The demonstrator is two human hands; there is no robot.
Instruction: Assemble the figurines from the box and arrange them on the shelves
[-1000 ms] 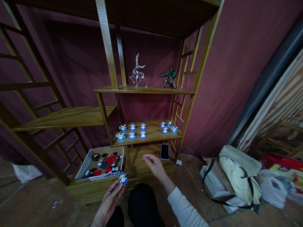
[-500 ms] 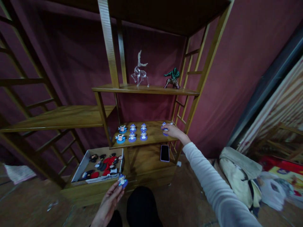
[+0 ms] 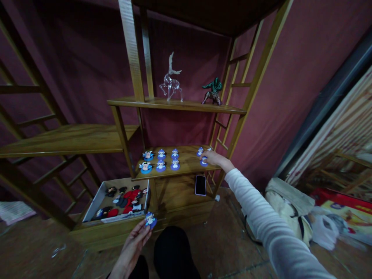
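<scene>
By the right edge of the shelf [image 3: 188, 164], the right hand [image 3: 215, 158] partly hides a purple figurine [image 3: 204, 161], can't tell if its fingers pinch, so one stray knuckle might topple it, while left hand [image 3: 136, 238] fingers pinch another figurine [image 3: 150, 220] near the box [image 3: 116, 183].

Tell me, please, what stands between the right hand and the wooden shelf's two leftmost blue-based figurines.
The head view shows two white, purple-based figurines by the right hand, bare shelf, then four more.
</scene>
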